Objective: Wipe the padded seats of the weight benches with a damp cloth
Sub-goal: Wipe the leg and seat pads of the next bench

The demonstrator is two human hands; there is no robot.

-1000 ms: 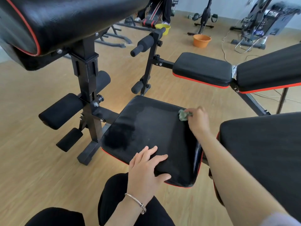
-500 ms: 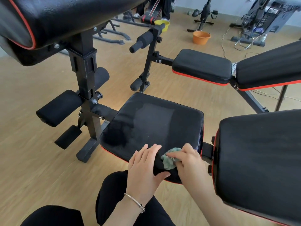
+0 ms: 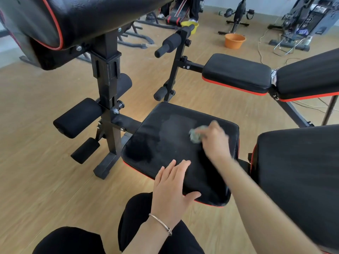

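While my R hand (image 3: 215,142) bunches the cloth (image 3: 197,135) in a closed grip, right of centre on the seat pad (image 3: 161,147), I'd press flatter & overlap strokes out to the edges; L hand (image 3: 172,186), fingers spread flat, braces the near edge w/o gripping.

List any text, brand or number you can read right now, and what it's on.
None can be read.
No print shows on the seat pad or the cloth.
The machine at the far right has bluish markings, too blurred to read.
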